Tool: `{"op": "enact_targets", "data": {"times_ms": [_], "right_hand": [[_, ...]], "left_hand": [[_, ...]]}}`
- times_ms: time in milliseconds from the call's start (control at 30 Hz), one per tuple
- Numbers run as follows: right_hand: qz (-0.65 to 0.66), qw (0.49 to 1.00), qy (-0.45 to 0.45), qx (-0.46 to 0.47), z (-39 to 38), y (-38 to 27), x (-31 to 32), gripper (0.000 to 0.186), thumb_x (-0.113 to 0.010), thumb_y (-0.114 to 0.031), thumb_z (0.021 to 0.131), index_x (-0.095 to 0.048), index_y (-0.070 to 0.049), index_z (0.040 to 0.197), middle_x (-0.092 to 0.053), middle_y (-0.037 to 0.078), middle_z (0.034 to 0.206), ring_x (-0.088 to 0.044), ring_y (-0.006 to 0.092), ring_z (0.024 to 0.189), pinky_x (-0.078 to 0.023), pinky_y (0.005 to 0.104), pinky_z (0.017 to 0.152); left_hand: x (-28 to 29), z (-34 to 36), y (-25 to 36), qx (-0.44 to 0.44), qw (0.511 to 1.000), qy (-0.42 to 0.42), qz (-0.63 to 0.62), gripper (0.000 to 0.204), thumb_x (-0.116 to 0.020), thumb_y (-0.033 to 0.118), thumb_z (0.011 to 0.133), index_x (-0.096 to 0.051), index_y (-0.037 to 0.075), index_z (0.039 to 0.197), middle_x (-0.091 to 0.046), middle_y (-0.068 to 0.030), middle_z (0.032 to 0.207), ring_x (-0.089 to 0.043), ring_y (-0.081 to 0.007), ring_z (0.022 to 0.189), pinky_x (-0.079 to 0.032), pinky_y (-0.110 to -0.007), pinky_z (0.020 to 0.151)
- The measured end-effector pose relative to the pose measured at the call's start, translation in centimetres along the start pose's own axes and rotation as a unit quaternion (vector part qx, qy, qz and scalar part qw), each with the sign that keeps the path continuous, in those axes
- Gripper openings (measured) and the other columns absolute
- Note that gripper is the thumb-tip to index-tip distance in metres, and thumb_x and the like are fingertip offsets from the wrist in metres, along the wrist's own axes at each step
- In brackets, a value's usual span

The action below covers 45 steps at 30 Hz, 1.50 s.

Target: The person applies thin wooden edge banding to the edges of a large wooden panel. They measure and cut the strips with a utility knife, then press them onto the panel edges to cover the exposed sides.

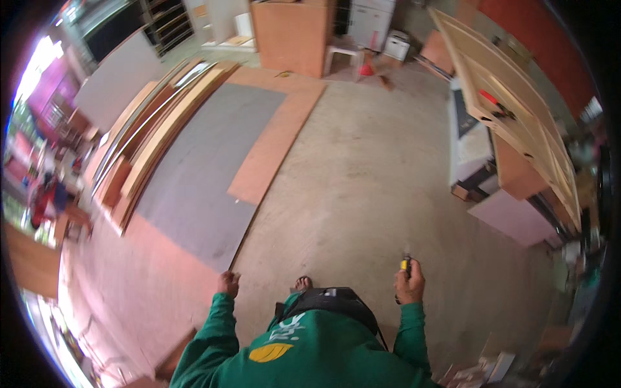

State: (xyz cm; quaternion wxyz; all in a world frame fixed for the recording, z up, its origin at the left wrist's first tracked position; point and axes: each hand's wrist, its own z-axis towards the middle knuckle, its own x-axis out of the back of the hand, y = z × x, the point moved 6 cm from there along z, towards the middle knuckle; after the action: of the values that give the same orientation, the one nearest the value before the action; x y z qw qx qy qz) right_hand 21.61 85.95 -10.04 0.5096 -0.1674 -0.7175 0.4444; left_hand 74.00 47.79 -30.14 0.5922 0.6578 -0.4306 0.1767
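- Nearest to you, your own green sleeves and green top are filling the bottom of the view, with a dark strap or pouch lying across your front and one bare foot showing just beyond it on the concrete floor.
- Your right hand is closing around a small yellow-and-black tool; the fingers are wrapping it fully, and only its tip is poking out above your fist. What kind of tool it is stays too small to tell.
- Your left hand is hanging at the near corner of the grey sheet lying flat on the floor; the fingers are curling loosely, and whether they are touching or gripping that corner cannot be told.
- The grey sheet is lying on top of reddish-brown boards that are spreading out to your left and stretching far ahead.
- Further left, a stack of pale wooden panels is leaning and lying in a fan beside the grey sheet.
- On your right, well apart from the tool, a long pale door-like panel is resting on a bench, with a pinkish sheet lying below it.
- At the far end, a brown cabinet is standing, with a white stool just to its right.
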Motion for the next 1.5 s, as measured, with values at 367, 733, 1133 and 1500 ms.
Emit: {"op": "enact_targets", "data": {"times_ms": [367,733,1133,1500], "right_hand": [[0.034,0.992,-0.068,-0.104,16.4,2.3,-2.2,0.042,-0.056,-0.015,0.095,-0.056,-0.001,0.135,-0.068,0.015,0.093,-0.070,0.0236,0.073,-0.057,0.0351,0.060],[-0.117,0.953,-0.200,0.194,48.4,-1.4,-9.8,0.037,-0.051,-0.013,0.095,-0.051,-0.002,0.131,-0.064,0.012,0.083,-0.060,0.0191,0.052,-0.052,0.0362,0.049],[-0.118,0.926,-0.278,0.225,60.8,-17.6,-28.7,0.045,-0.047,-0.010,0.097,-0.050,-0.005,0.141,-0.065,0.011,0.085,-0.061,0.0185,0.054,-0.052,0.0353,0.050],[-0.167,0.886,-0.419,0.103,69.4,-21.8,-46.8,0.029,-0.058,-0.013,0.095,-0.059,-0.004,0.123,-0.062,0.009,0.077,-0.062,0.0201,0.055,-0.053,0.0390,0.049]], "left_hand": [[-16.1,9.3,5.9,-0.144,0.971,-0.114,0.153,0.047,-0.070,0.047,0.101,-0.075,0.003,0.087,-0.073,-0.0243,0.089,-0.070,-0.0441,0.085,-0.055,-0.055,0.075],[-17.0,11.1,20.8,0.177,0.984,0.006,-0.031,0.042,-0.069,0.041,0.100,-0.078,0.000,0.101,-0.077,-0.0269,0.100,-0.074,-0.0467,0.096,-0.058,-0.054,0.086],[-18.9,11.2,16.5,0.429,0.902,-0.016,-0.039,0.031,-0.073,0.032,0.096,-0.079,0.004,0.106,-0.077,-0.0258,0.108,-0.073,-0.0454,0.107,-0.058,-0.055,0.097],[-3.2,34.2,16.1,0.367,0.912,0.176,-0.045,0.027,-0.073,0.029,0.097,-0.075,0.002,0.102,-0.076,-0.0261,0.099,-0.072,-0.0482,0.096,-0.058,-0.054,0.085]]}}
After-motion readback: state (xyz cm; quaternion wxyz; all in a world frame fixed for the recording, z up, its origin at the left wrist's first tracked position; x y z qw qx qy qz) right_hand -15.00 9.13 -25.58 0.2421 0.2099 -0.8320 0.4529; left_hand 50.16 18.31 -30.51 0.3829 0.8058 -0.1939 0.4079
